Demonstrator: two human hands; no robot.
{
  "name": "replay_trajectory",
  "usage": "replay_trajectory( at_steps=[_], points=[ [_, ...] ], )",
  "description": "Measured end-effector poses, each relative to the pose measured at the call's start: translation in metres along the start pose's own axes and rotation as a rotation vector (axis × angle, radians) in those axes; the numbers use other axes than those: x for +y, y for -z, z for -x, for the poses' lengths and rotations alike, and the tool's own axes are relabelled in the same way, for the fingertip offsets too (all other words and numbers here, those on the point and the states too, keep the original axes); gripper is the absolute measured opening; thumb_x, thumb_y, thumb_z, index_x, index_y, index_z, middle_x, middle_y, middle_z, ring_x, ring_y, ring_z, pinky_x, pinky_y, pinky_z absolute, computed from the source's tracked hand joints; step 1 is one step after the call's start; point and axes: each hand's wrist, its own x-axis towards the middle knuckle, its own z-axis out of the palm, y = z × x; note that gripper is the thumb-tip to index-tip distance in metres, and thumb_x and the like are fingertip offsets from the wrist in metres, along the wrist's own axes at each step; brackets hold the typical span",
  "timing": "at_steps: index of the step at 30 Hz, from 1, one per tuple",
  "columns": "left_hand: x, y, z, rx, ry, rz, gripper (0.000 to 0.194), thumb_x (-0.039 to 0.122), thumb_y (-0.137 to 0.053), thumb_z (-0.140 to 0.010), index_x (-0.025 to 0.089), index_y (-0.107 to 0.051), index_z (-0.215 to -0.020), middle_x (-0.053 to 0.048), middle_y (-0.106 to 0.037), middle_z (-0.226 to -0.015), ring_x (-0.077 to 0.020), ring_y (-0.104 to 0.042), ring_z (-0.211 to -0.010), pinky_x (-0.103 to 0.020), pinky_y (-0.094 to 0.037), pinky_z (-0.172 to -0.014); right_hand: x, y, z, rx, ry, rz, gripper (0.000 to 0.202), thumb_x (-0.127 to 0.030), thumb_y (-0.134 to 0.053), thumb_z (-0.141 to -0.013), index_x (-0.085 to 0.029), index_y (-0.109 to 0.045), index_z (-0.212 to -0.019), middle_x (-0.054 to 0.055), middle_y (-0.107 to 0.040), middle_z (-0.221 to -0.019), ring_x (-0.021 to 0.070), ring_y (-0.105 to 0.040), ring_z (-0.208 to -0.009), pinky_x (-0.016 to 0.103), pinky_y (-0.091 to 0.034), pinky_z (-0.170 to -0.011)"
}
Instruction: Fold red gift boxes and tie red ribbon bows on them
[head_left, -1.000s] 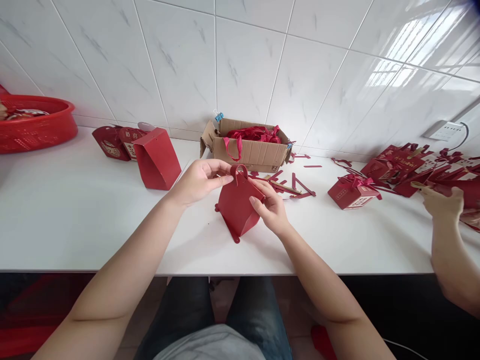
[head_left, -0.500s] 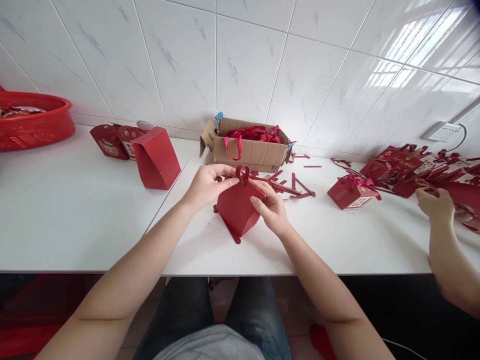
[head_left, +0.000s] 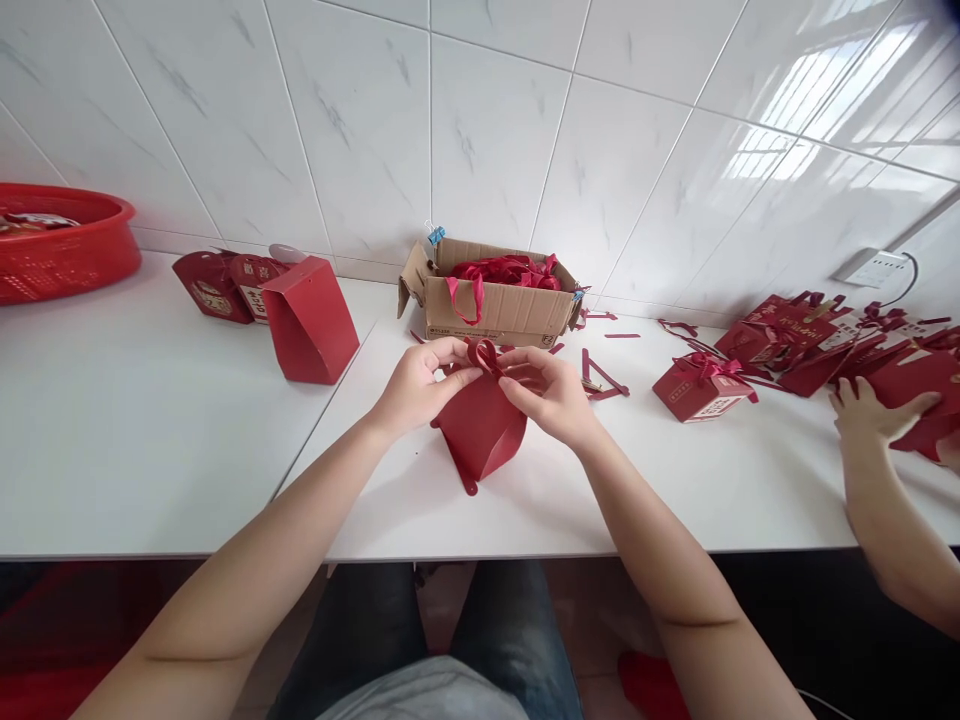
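Observation:
A red folded gift box (head_left: 480, 425) stands on the white table in front of me, its plain sloping face turned my way. At its top a red ribbon (head_left: 484, 354) forms a loop or bow. My left hand (head_left: 426, 385) pinches the ribbon from the left, thumb and fingers meeting at its side. From the right, my right hand (head_left: 550, 392) pinches it too, with the fingers behind the ribbon and the thumb in front. The back of the box is hidden.
Behind the box a cardboard carton (head_left: 491, 300) holds red ribbons. Loose red strips (head_left: 602, 375) lie beside it. Boxes (head_left: 311, 320) stand left, near a red basket (head_left: 67, 245). A tied box (head_left: 703, 385) sits right, with a co-worker's hand (head_left: 870, 412) beyond.
My right hand has moved up from the side of the box to the ribbon at its top. The co-worker's hand has opened and spread over red boxes.

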Motion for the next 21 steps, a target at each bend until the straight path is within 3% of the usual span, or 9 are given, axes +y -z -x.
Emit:
replay_trajectory(
  at_steps=[7, 12, 16, 21],
  points=[
    [-0.001, 0.003, 0.005, -0.009, -0.006, 0.033, 0.018, 0.03, -0.06, -0.087, 0.017, -0.063, -0.099, -0.008, -0.07, -0.104, -0.0192, -0.064, -0.098, -0.031, -0.05, -0.086, -0.029, 0.009, -0.008, -0.132, 0.055, 0.305, 0.03, -0.013, -0.052, -0.078, -0.023, -0.055, -0.105, 0.001, -0.071, -0.088, 0.0153, -0.067, -0.08, 0.028, -0.053, -0.072],
    [-0.002, 0.001, 0.007, 0.013, -0.001, 0.037, 0.016, 0.031, -0.06, -0.086, 0.018, -0.063, -0.096, -0.007, -0.07, -0.102, -0.0186, -0.064, -0.096, -0.029, -0.05, -0.082, -0.039, 0.012, -0.018, -0.277, 0.185, 0.54, 0.021, -0.007, -0.047, -0.075, -0.02, -0.062, -0.081, 0.001, -0.067, -0.079, 0.0132, -0.06, -0.071, 0.024, -0.046, -0.064],
    [-0.004, 0.002, 0.008, 0.037, 0.002, 0.017, 0.018, 0.032, -0.061, -0.085, 0.018, -0.066, -0.095, -0.007, -0.07, -0.1, -0.0188, -0.063, -0.093, -0.029, -0.049, -0.079, -0.041, 0.009, -0.022, -0.261, 0.172, 0.619, 0.02, -0.006, -0.047, -0.072, -0.019, -0.062, -0.072, 0.0, -0.061, -0.067, 0.0108, -0.05, -0.06, 0.023, -0.038, -0.054],
    [-0.005, 0.004, 0.009, 0.046, 0.014, -0.005, 0.018, 0.033, -0.062, -0.084, 0.018, -0.068, -0.092, -0.005, -0.071, -0.096, -0.0186, -0.063, -0.09, -0.028, -0.048, -0.077, -0.04, 0.008, -0.022, -0.264, 0.144, 0.606, 0.016, -0.007, -0.048, -0.071, -0.018, -0.058, -0.069, 0.0, -0.06, -0.067, 0.0112, -0.051, -0.061, 0.023, -0.036, -0.054]
  ],
)
